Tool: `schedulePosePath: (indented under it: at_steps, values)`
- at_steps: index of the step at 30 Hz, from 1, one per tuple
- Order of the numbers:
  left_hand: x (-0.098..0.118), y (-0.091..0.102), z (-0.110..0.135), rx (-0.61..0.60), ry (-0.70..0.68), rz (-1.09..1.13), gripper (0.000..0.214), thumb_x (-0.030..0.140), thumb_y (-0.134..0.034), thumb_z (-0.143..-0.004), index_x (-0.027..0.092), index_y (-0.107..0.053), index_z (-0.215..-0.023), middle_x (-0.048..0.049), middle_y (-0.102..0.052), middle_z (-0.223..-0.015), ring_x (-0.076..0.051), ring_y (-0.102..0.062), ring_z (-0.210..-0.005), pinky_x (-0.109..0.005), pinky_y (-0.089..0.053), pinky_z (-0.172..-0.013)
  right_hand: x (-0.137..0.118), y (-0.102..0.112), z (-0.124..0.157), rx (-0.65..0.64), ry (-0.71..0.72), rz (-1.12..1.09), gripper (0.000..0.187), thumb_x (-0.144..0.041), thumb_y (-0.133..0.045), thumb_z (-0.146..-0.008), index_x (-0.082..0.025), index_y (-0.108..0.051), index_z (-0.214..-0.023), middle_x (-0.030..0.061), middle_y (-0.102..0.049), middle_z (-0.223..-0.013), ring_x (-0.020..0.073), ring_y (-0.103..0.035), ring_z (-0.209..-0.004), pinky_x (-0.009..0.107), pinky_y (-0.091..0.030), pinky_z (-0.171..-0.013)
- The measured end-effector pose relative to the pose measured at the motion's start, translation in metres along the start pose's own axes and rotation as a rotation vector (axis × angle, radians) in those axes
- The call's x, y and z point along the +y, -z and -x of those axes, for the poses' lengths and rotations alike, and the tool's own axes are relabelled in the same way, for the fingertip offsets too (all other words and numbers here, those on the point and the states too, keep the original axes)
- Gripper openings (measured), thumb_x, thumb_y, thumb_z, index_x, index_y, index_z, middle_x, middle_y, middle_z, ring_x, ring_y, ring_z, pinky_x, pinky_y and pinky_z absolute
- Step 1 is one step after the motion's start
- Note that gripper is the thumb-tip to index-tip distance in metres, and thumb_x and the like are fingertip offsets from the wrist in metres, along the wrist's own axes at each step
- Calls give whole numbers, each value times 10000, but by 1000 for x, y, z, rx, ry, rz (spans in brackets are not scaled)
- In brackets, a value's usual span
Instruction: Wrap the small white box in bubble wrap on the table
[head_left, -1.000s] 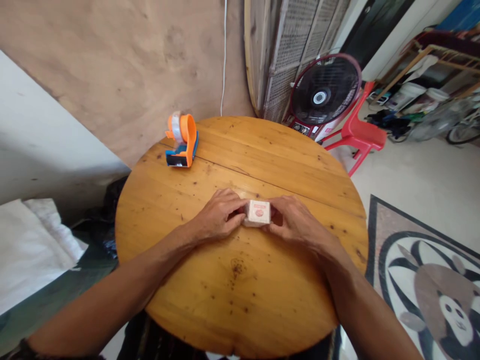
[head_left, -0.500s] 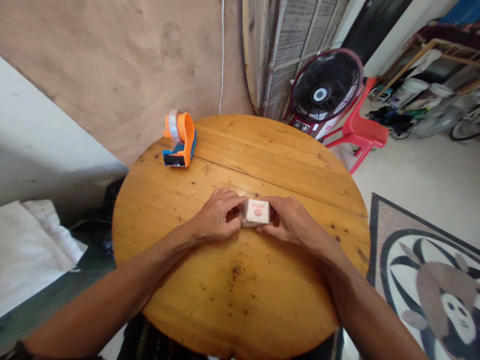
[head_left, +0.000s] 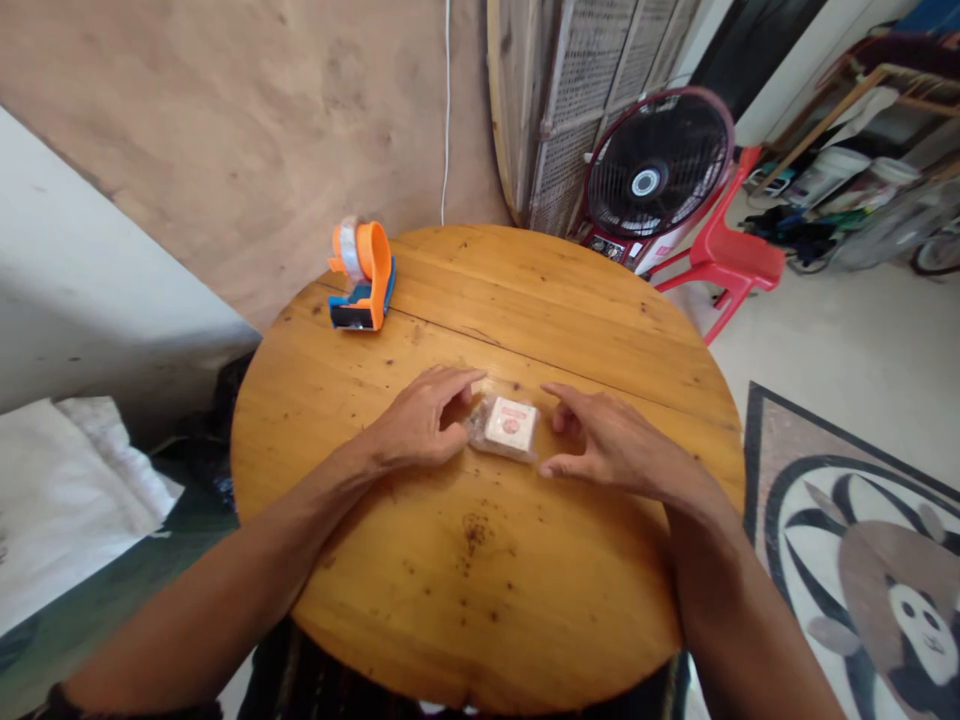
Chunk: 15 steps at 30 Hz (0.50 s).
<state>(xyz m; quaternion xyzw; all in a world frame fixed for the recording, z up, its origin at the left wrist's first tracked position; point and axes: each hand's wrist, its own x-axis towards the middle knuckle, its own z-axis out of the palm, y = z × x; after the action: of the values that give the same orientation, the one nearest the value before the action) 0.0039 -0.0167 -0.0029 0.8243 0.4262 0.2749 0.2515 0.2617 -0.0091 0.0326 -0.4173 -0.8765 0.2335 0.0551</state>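
just now the left hand and right hand have let go of the small wrapped box, both opened loose either side, so it lies free on the wooden table between them

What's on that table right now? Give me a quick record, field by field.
Surface: round wooden table
Centre: small white packet with a red mark, in clear wrap, lying flat
Left hand: open, at the packet's left edge
Right hand: open, just right of the packet, not gripping it
Far left edge: orange and blue tape dispenser
Behind the table: fan, red chair
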Motion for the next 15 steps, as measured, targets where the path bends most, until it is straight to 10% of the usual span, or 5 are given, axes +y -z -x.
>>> schedulePosePath:
  at_steps: [5,15]
  values:
    - [3,9,0,-119,1,-79,431,154,-506,-670,156,-609,-1089,-48,-604,-886,-216,-535,-864,-368,-438,-827,-1,3,0,-54,4,47,316,-496,-685,-738,-197,-603,-801,-2,-614,-711,144,-500,-625,283,-313,-619]
    - [4,-2,-1,-153,-85,-100,255,166,-479,-786,183,-621,-997,-37,-579,-798,-198,-503,-798,-351,-394,-782,-7,-10,-11,-12,-26,-59,116,-275,-618,-785,-172,-670,-790,5,-630,-678,112,-499,-582,242,-296,-546]
